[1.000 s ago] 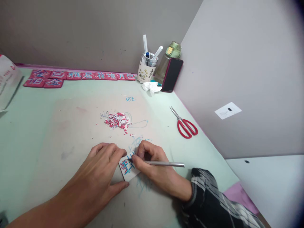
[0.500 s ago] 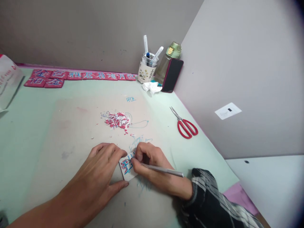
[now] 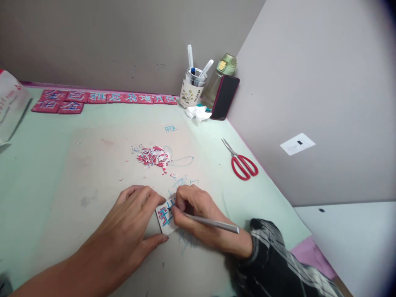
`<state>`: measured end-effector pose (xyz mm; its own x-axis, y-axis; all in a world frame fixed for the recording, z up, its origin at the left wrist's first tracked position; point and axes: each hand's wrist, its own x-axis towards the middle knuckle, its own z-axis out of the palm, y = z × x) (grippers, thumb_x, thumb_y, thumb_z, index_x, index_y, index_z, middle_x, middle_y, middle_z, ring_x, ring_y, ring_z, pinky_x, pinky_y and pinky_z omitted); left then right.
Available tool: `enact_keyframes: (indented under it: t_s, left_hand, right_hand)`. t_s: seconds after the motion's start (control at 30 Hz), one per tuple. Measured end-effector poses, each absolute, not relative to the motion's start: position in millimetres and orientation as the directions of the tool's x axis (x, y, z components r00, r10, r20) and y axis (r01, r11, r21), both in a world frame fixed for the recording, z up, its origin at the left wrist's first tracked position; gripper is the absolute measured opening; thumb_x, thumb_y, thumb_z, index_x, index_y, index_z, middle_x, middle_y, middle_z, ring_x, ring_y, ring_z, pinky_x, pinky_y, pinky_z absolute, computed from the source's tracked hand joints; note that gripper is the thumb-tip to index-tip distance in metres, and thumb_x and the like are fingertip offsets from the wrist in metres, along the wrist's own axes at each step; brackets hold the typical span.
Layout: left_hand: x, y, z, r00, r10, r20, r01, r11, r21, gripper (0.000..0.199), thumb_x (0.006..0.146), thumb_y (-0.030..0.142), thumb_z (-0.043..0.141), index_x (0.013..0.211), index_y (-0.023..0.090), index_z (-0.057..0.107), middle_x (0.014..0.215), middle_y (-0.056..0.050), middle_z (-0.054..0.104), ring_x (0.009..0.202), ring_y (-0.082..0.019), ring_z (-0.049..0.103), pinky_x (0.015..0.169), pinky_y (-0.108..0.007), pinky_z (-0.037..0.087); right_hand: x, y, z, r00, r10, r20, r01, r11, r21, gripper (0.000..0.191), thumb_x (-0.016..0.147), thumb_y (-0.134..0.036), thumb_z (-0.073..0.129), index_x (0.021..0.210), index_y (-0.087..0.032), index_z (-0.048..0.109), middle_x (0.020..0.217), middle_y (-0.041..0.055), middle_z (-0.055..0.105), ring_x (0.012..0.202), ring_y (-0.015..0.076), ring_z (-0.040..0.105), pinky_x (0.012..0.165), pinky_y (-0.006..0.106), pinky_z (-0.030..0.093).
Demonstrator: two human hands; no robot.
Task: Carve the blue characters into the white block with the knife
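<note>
A small white card [image 3: 169, 229] with blue strokes and red cut-away patches lies flat on the beige board [image 3: 102, 177]. My left hand [image 3: 136, 218] grips its left side, with the index finger at the top corner and the thumb at the bottom corner. In my right hand [image 3: 198, 210] is a craft knife [image 3: 218, 225] with a slim silver handle, pinched low like a pen. Its tip meets the blue and red marks, and the fingers hide the card's right part. Beyond the hands sits a heap of red and white shavings [image 3: 154, 156].
Red-handled scissors [image 3: 241, 163] lie to the right. At the back stand a jar of markers [image 3: 191, 93], a green-lidded bottle [image 3: 213, 82], a leaning phone [image 3: 225, 98] and a crumpled tissue [image 3: 198, 113]. Red lettered tiles [image 3: 114, 97] line the wall; a white bag [image 3: 10, 107] is at left.
The craft knife and right hand have shifted very slightly on the card. My left hand keeps the same hold.
</note>
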<state>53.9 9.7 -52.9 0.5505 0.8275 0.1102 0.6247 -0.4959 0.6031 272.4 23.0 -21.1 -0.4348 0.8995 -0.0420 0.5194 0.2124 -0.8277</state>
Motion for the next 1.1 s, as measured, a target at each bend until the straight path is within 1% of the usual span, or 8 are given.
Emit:
enact_keyframes:
  t_s: [0.17,0.37,0.53,0.73,0.87,0.97,1.03,1.1]
  left_hand:
    - [53.4,9.5,-52.8,0.545,0.834,0.090,0.632,-0.478,0.610,0.039,0.082,0.023,0.081,0.112,0.027,0.056,0.109,-0.003,0.058,0.113,-0.033,0.049,0.096,-0.047,0.047]
    - [53.2,10.2,-52.9,0.562,0.824,0.079,0.632,-0.489,0.601,0.036,0.084,0.025,0.080,0.113,0.027,0.057,0.109,-0.003,0.058,0.112,-0.032,0.050,0.095,-0.047,0.047]
    - [53.1,11.2,-54.0,0.561,0.823,0.095,0.621,-0.494,0.609,0.038,0.084,0.024,0.080,0.113,0.027,0.056,0.108,-0.003,0.058,0.110,-0.032,0.050,0.094,-0.048,0.048]
    - [49.4,12.2,-53.9,0.577,0.813,0.079,0.631,-0.505,0.589,0.035,0.086,0.030,0.079,0.113,0.028,0.057,0.111,-0.003,0.059,0.112,-0.032,0.051,0.095,-0.047,0.049]
    - [53.2,11.3,-53.3,0.540,0.834,0.107,0.644,-0.492,0.585,0.033,0.083,0.028,0.079,0.109,0.028,0.058,0.108,-0.003,0.060,0.110,-0.032,0.053,0.094,-0.046,0.049]
    - [58.1,10.2,-55.5,0.523,0.839,0.150,0.647,-0.506,0.571,0.033,0.080,0.029,0.081,0.105,0.027,0.058,0.102,-0.002,0.062,0.105,-0.031,0.056,0.093,-0.045,0.048]
    - [59.1,9.8,-58.3,0.510,0.837,0.199,0.650,-0.527,0.548,0.040,0.078,0.031,0.083,0.108,0.027,0.058,0.101,-0.001,0.063,0.103,-0.031,0.057,0.096,-0.047,0.046]
    - [56.8,10.5,-61.2,0.515,0.824,0.238,0.652,-0.556,0.516,0.056,0.078,0.033,0.086,0.123,0.026,0.055,0.106,-0.002,0.065,0.105,-0.032,0.058,0.100,-0.048,0.045]
  right_hand:
    - [272.8,23.1,-20.3,-0.441,0.896,-0.048,0.527,0.216,-0.822,0.027,0.087,-0.013,0.057,0.074,-0.024,0.037,0.070,-0.0054,0.045,0.068,0.0151,0.040,0.069,0.031,0.031]
    - [272.8,22.9,-20.0,-0.439,0.897,-0.053,0.522,0.207,-0.828,0.027,0.086,-0.013,0.057,0.073,-0.024,0.036,0.069,-0.0058,0.045,0.068,0.0149,0.040,0.070,0.031,0.032]
    - [272.6,22.7,-19.8,-0.436,0.898,-0.054,0.526,0.206,-0.825,0.027,0.085,-0.013,0.057,0.073,-0.024,0.036,0.068,-0.0061,0.045,0.068,0.0146,0.040,0.071,0.031,0.032]
    - [272.8,22.5,-20.2,-0.429,0.901,-0.057,0.526,0.198,-0.827,0.027,0.085,-0.013,0.058,0.072,-0.024,0.036,0.067,-0.0063,0.044,0.067,0.0149,0.040,0.070,0.031,0.033]
    - [271.6,21.7,-21.4,-0.409,0.911,-0.059,0.512,0.176,-0.841,0.027,0.084,-0.013,0.058,0.071,-0.024,0.037,0.066,-0.0065,0.044,0.066,0.0146,0.040,0.069,0.030,0.033]
    - [270.0,20.5,-21.2,-0.364,0.928,-0.079,0.517,0.131,-0.846,0.026,0.084,-0.013,0.059,0.070,-0.024,0.039,0.066,-0.0060,0.045,0.066,0.0147,0.041,0.068,0.031,0.033]
    - [269.0,19.8,-20.5,-0.331,0.938,-0.104,0.524,0.091,-0.847,0.026,0.084,-0.012,0.059,0.070,-0.024,0.040,0.066,-0.0054,0.046,0.067,0.0150,0.042,0.068,0.031,0.033]
    - [268.2,19.5,-20.1,-0.312,0.941,-0.127,0.525,0.060,-0.849,0.027,0.084,-0.012,0.059,0.069,-0.024,0.040,0.066,-0.0050,0.047,0.067,0.0154,0.043,0.067,0.031,0.033]
